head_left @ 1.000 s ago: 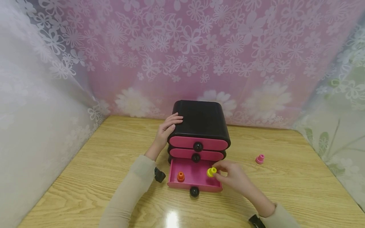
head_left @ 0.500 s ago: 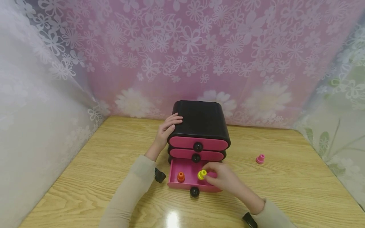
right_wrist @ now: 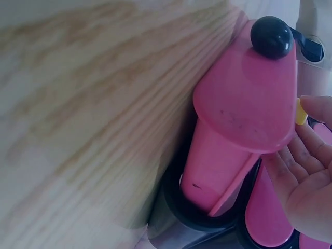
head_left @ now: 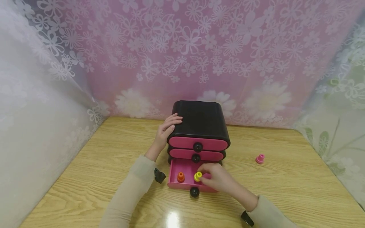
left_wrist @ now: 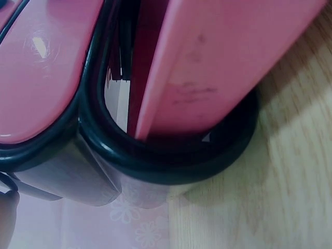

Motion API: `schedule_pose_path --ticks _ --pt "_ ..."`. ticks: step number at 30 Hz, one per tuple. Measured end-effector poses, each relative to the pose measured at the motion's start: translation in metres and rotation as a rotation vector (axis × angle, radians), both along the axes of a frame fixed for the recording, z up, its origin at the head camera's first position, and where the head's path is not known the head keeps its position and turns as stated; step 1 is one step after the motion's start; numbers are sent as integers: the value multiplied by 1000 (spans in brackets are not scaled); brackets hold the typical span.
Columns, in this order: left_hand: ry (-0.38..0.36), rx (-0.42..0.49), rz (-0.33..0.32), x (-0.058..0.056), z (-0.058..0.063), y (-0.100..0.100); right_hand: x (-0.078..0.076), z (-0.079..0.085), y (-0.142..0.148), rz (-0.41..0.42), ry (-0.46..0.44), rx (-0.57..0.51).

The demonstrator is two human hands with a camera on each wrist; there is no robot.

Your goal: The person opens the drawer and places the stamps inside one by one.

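Note:
A black cabinet [head_left: 199, 118] with pink drawer fronts stands on the table. My left hand [head_left: 166, 128] rests with extended fingers on its top left edge. The lowest drawer [head_left: 185, 164] is pulled out. Over its middle, my right hand [head_left: 219, 178] pinches a small yellow stepped cone [head_left: 198, 176] between thumb and fingers. To the left, an orange stepped cone [head_left: 181, 177] stands inside the same drawer. In the right wrist view, only a sliver of the yellow cone [right_wrist: 301, 112] shows past the drawer front [right_wrist: 244, 98]. The left wrist view has the drawer's side wall [left_wrist: 202, 67] jutting from the black frame.
A pink stepped cone [head_left: 260, 158] stands on the wooden table [head_left: 285, 183] right of the cabinet. Black round knobs [head_left: 194, 192] stick out from the drawers. A flowered pink curtain [head_left: 182, 57] hangs behind, with pale curtains at both sides.
My right hand has moved left with the yellow cone, from the drawer's right side to its middle, lowering slightly. The left hand and the cabinet have stayed put.

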State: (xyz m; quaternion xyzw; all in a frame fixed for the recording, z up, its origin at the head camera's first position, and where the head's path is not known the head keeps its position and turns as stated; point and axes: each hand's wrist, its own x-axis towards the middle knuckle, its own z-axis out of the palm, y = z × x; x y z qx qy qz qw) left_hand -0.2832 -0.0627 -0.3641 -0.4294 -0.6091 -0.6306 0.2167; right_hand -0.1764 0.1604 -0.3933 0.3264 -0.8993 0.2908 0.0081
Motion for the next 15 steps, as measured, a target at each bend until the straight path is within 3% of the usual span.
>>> schedule_pose_path --ticks 9,15 --pt "-1 -5 -7 -12 -14 -2 -3 -5 -5 2 -49 52" --pt "5 5 -14 -11 -10 -2 -7 -6 -7 -12 -53 80"
